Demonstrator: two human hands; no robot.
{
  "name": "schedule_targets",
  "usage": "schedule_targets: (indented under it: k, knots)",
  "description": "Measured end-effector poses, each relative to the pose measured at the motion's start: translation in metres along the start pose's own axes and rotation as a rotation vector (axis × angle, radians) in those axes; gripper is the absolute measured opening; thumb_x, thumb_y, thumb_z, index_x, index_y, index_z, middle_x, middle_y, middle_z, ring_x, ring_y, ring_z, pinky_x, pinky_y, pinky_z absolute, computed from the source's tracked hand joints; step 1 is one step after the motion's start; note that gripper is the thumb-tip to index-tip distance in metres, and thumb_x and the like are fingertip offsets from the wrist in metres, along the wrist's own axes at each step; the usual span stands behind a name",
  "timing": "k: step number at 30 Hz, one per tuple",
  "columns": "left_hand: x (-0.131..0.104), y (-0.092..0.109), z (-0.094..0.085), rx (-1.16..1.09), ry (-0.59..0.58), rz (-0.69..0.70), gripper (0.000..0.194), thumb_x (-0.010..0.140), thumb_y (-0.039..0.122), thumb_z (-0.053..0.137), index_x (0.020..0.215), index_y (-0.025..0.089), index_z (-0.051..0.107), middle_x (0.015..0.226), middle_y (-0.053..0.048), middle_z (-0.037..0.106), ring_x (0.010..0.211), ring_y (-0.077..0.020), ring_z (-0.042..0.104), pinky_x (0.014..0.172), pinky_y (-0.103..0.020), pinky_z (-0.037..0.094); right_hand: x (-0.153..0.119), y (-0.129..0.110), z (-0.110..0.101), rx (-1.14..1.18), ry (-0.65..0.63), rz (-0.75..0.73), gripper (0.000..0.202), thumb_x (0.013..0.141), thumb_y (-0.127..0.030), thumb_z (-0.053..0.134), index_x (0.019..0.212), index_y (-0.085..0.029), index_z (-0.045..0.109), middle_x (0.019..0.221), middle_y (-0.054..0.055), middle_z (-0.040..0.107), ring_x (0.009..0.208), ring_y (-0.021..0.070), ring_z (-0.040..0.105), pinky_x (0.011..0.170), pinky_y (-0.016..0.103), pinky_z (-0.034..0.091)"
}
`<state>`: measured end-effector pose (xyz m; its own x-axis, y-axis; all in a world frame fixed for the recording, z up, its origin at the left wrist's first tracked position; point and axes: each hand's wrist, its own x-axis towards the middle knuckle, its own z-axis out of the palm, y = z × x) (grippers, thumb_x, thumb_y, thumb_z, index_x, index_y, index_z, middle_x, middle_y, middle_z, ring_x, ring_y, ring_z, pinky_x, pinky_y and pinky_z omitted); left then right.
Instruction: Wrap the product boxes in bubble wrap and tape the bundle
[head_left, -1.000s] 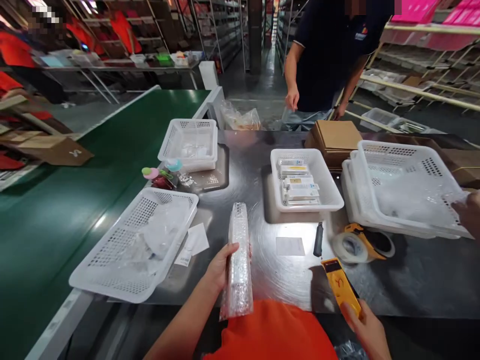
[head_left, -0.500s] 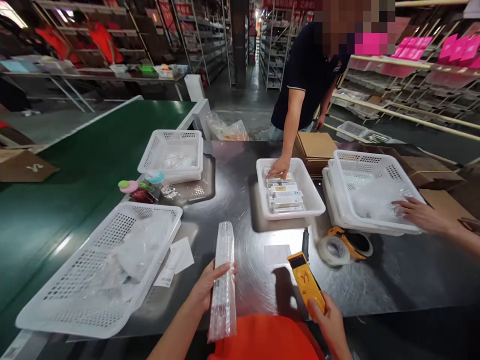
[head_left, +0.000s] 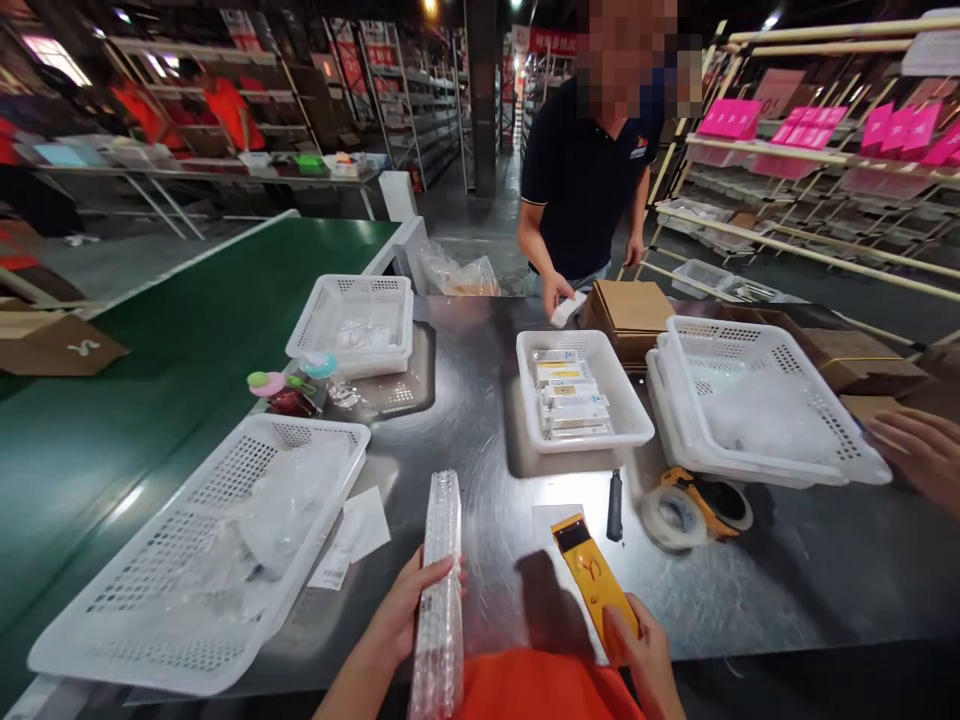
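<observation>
My left hand (head_left: pixel 411 602) is closed around a long bubble-wrapped package (head_left: pixel 440 600), held upright and slightly tilted. In my right hand (head_left: pixel 646 655) is a flat yellow bar-shaped object (head_left: pixel 596 580) with a dark far end and a looped mark; I cannot make out its exact kind. Partly beneath its far end lies a white paper slip (head_left: pixel 551 520). A dark utility knife (head_left: pixel 614 505) rests just beyond it on the metal table. Left of my left hand are a white paper sheet (head_left: pixel 369 522) and a printed label slip (head_left: pixel 332 565).
A white basket (head_left: pixel 637 430) holds several small boxes. White baskets (head_left: pixel 45 655) with clear plastic stand left and right (head_left: pixel 874 470). A tape dispenser (head_left: pixel 709 510) lies right. Across the table a co-worker's hand (head_left: pixel 555 290) holds a white box; another person's hand (head_left: pixel 919 450) is at the right.
The co-worker opposite has lifted a white box out of the middle basket and drawn back. The other person's hand has moved right, off the right basket. My hands keep their holds.
</observation>
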<state>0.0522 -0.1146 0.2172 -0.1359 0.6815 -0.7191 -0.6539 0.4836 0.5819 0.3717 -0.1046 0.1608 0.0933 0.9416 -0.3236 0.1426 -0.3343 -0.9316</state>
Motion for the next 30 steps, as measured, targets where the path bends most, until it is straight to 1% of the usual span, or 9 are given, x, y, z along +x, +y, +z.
schedule_targets:
  k: [3, 7, 10, 13, 16, 20, 24, 27, 30]
  knots:
    - [0.000, -0.002, 0.001, -0.061, -0.034, -0.088, 0.031, 0.073, 0.022, 0.077, 0.097, 0.016, 0.057, 0.082, -0.007, 0.072, 0.071, -0.0222, 0.071, 0.070, -0.035, 0.059, -0.002, -0.017, -0.004, 0.025, 0.000, 0.052, 0.061, 0.062, -0.078, 0.069, 0.063, -0.017, 0.063, 0.057, 0.002, 0.055, 0.054, 0.0152, 0.046, 0.048, 0.027, 0.037]
    - [-0.003, 0.000, 0.008, -0.061, -0.088, -0.186, 0.026, 0.081, 0.032, 0.071, 0.096, 0.017, 0.056, 0.081, -0.008, 0.072, 0.072, -0.0261, 0.072, 0.068, -0.038, 0.059, -0.003, -0.034, -0.009, 0.083, -0.096, 0.053, 0.062, 0.060, -0.078, 0.069, 0.055, -0.017, 0.059, 0.052, -0.001, 0.047, 0.050, 0.0114, 0.037, 0.045, 0.025, 0.031]
    - [-0.003, 0.000, 0.011, -0.009, -0.186, -0.083, 0.040, 0.072, 0.035, 0.081, 0.098, 0.018, 0.057, 0.082, -0.006, 0.072, 0.075, -0.0245, 0.072, 0.068, -0.034, 0.057, -0.002, -0.039, -0.007, 0.173, -0.211, 0.036, 0.062, 0.060, -0.078, 0.069, 0.054, -0.017, 0.057, 0.050, -0.001, 0.046, 0.049, 0.0110, 0.035, 0.044, 0.024, 0.030]
    - [-0.003, -0.001, 0.013, 0.048, -0.259, -0.033, 0.049, 0.063, 0.044, 0.088, 0.094, 0.016, 0.062, 0.074, -0.003, 0.069, 0.065, -0.0178, 0.067, 0.059, -0.026, 0.051, 0.000, -0.042, -0.001, 0.228, -0.297, 0.010, 0.061, 0.062, -0.077, 0.069, 0.057, -0.017, 0.058, 0.053, 0.002, 0.051, 0.050, 0.0132, 0.041, 0.044, 0.025, 0.034]
    - [-0.005, 0.000, 0.015, 0.022, -0.228, -0.028, 0.055, 0.055, 0.046, 0.092, 0.093, 0.017, 0.064, 0.071, 0.000, 0.067, 0.061, -0.0143, 0.063, 0.058, -0.023, 0.048, 0.004, -0.044, 0.004, 0.261, -0.328, 0.000, 0.060, 0.063, -0.077, 0.068, 0.061, -0.017, 0.061, 0.057, 0.004, 0.057, 0.053, 0.0162, 0.048, 0.046, 0.027, 0.039]
    - [-0.014, 0.007, 0.021, 0.049, -0.242, -0.040, 0.063, 0.052, 0.052, 0.091, 0.098, 0.019, 0.063, 0.078, -0.002, 0.069, 0.067, -0.0185, 0.065, 0.061, -0.028, 0.051, 0.011, -0.045, 0.006, 0.235, -0.359, 0.023, 0.063, 0.058, -0.082, 0.067, 0.060, -0.019, 0.061, 0.055, 0.004, 0.056, 0.051, 0.0172, 0.048, 0.045, 0.028, 0.039]
    - [-0.017, 0.013, 0.023, 0.152, -0.261, 0.099, 0.064, 0.061, 0.050, 0.087, 0.112, 0.019, 0.063, 0.096, -0.005, 0.071, 0.090, -0.0228, 0.066, 0.077, -0.030, 0.051, 0.014, -0.046, 0.007, 0.149, -0.366, 0.043, 0.068, 0.055, -0.088, 0.060, 0.056, -0.021, 0.057, 0.054, 0.004, 0.053, 0.049, 0.0174, 0.045, 0.045, 0.030, 0.038]
    - [-0.013, 0.014, 0.020, 0.311, -0.173, 0.268, 0.064, 0.059, 0.045, 0.089, 0.111, 0.018, 0.064, 0.108, -0.007, 0.070, 0.112, -0.0292, 0.060, 0.097, -0.034, 0.046, 0.011, -0.050, 0.010, 0.159, -0.349, 0.050, 0.067, 0.057, -0.088, 0.059, 0.057, -0.021, 0.055, 0.053, 0.003, 0.051, 0.049, 0.0164, 0.044, 0.046, 0.028, 0.036]
    - [-0.010, 0.011, 0.016, 0.354, -0.154, 0.271, 0.064, 0.061, 0.052, 0.086, 0.110, 0.017, 0.063, 0.108, -0.009, 0.070, 0.113, -0.0311, 0.060, 0.100, -0.038, 0.046, 0.006, -0.056, 0.015, 0.185, -0.347, 0.049, 0.066, 0.055, -0.085, 0.065, 0.056, -0.020, 0.054, 0.052, 0.002, 0.048, 0.048, 0.0147, 0.042, 0.045, 0.027, 0.033]
